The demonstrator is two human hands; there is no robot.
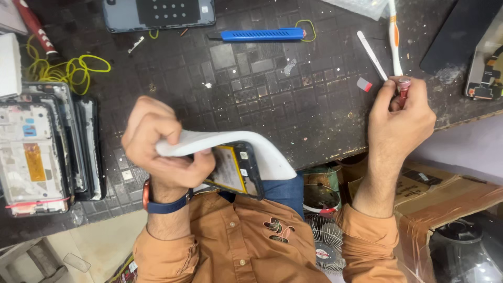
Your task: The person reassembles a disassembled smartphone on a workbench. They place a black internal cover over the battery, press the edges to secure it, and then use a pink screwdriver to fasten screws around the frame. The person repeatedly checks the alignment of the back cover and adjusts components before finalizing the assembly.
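My left hand (162,152) grips an opened phone (236,170) near the table's front edge; its white back cover (262,149) is bent away from the body, showing the yellow-edged battery inside. A blue-strapped watch (157,202) sits on that wrist. My right hand (401,123) is closed around a small red-handled screwdriver (403,86), held upright at the table's right edge. White plastic tweezers (372,55) and a white and orange toothbrush (394,36) lie just beyond that hand.
A stack of phone frames (42,152) lies at the left with yellow wire (68,68) behind. A blue tool (262,35) and a dark phone back (157,13) lie at the far side. Cardboard boxes (445,194) and a small fan (327,243) sit below the table.
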